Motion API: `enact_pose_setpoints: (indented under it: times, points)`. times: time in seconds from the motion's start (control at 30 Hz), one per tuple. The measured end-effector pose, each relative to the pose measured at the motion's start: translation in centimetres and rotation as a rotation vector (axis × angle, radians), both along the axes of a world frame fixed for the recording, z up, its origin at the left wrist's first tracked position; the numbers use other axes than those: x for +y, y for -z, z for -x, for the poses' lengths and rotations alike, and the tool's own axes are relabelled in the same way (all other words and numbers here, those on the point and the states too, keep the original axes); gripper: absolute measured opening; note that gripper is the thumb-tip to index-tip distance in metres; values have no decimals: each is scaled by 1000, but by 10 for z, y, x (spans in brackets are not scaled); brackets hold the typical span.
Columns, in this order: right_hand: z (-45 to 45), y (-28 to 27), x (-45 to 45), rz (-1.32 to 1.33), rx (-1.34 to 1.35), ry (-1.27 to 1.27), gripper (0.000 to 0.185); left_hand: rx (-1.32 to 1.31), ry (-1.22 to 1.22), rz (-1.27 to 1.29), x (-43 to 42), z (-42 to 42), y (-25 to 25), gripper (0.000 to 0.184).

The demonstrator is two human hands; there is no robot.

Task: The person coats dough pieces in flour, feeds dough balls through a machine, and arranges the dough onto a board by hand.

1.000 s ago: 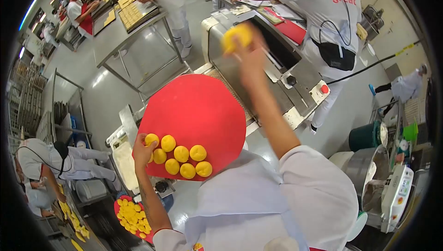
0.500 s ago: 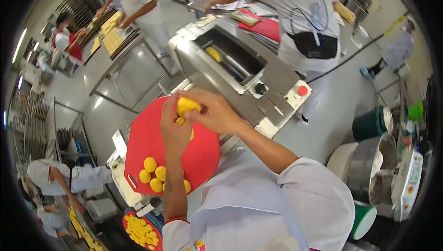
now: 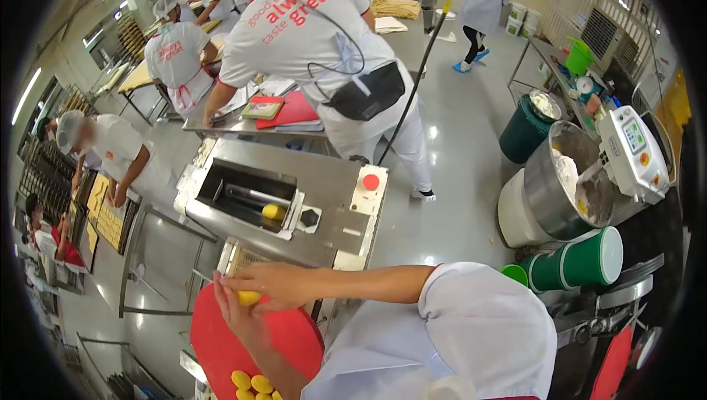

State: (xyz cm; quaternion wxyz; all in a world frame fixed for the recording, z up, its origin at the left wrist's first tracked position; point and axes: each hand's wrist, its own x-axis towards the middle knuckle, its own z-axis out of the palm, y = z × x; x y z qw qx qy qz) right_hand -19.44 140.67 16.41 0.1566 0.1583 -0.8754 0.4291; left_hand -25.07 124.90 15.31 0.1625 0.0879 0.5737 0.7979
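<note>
Both hands meet over the upper part of a red board (image 3: 213,334). Between them is a yellow dough ball (image 3: 248,298). My right hand (image 3: 276,282) lies across the top of the ball with its fingers curved round it. My left hand (image 3: 237,312) cups it from the left and below. Several yellow dough balls (image 3: 261,384) rest on the board's lower part, cut off by the frame edge. Beyond the hands, another yellow dough piece (image 3: 273,211) lies beside the roller in the open hopper of a metal machine (image 3: 324,179).
A red button (image 3: 370,182) sits on the machine's corner. Behind it a person (image 3: 317,39) leans over a table with papers. A mixer bowl (image 3: 567,179) and green buckets (image 3: 589,260) stand at right. Other people work by trays (image 3: 110,216) at left. A black cable hangs behind the machine.
The view has swung right. My right hand came back from the machine to my left hand, and both now close round a dough ball. A yellow piece now shows in the hopper.
</note>
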Motion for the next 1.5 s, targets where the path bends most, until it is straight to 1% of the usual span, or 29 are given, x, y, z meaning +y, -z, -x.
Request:
enact_pose_setpoints:
  times: [0.1,0.13,0.17,0.2,0.23,0.27,0.3,0.33,0.4,0.47,0.53,0.63,0.67,0.73,0.77,0.87,0.9,0.97,1.0,1.07,1.13,1.17,1.2,1.23,1.27,1.33,1.43,1.47,1.5]
  points:
    - [22,-35,10,207,-100,58,71,-8,68,-424,-30,2,-1,58]
    - [19,-65,15,373,118,238,48,164,15,-145,-46,1,-5,58]
    - [31,-72,27,222,314,445,42,310,-62,164,-76,-6,-12,58]
    - [20,-111,41,272,32,491,51,429,-149,502,-113,-15,-19,58]
    - [30,-116,61,192,279,610,51,455,-250,831,-152,-18,-4,60]
    - [38,-129,71,338,540,597,45,456,-333,1163,-197,-16,28,63]
    - [37,-153,84,458,522,530,37,388,-413,1312,-237,-13,69,65]
    - [35,-173,112,331,670,562,33,340,-473,1426,-261,-7,106,68]
    - [30,-194,103,380,910,658,43,250,-386,1403,-300,-23,158,67]
    - [50,-179,107,378,1059,598,43,233,-351,1324,-316,-38,171,64]
    - [84,-142,113,257,817,687,37,233,-383,1244,-303,-60,157,60]
    - [133,-50,119,-227,357,671,51,277,-510,1347,-320,-51,173,56]
    - [152,-3,129,-279,314,726,55,208,-444,1298,-333,-43,174,56]
    - [114,-1,91,-292,416,864,44,44,-333,1193,-354,-36,177,56]
    - [92,1,60,-123,283,771,42,204,-420,1181,-348,-51,159,55]
    - [43,31,-44,186,-146,306,41,-20,-688,693,-377,-68,162,47]
    - [30,37,-82,245,-215,148,39,18,-658,646,-347,-63,122,44]
    - [11,45,-170,316,-520,-152,55,87,-592,547,-284,-51,39,41]
    - [11,55,-207,519,-503,-250,57,-55,-494,476,-263,-45,27,41]
    - [18,71,-232,802,-558,-333,58,-14,-391,567,-260,-38,22,44]
    - [37,75,-223,946,-700,-295,54,360,-380,859,-269,-23,54,50]
    - [38,66,-210,968,-727,-239,51,676,-490,1196,-290,-21,89,60]
    - [36,52,-189,988,-725,-157,49,270,-566,1343,-288,-14,83,68]
    - [33,36,-161,1017,-726,-69,46,237,-529,1401,-310,-5,136,73]
    - [31,11,-127,987,-586,45,44,9,-373,1426,-307,-10,137,78]
    - [34,-33,-73,926,-334,223,40,179,-271,1258,-302,-15,165,69]
    - [55,-89,0,738,564,452,41,90,-212,1032,-286,-15,137,55]
    - [57,-116,11,778,731,405,43,12,-192,954,-280,-13,125,52]
    - [69,-116,32,616,743,500,45,117,-275,907,-274,-7,124,50]
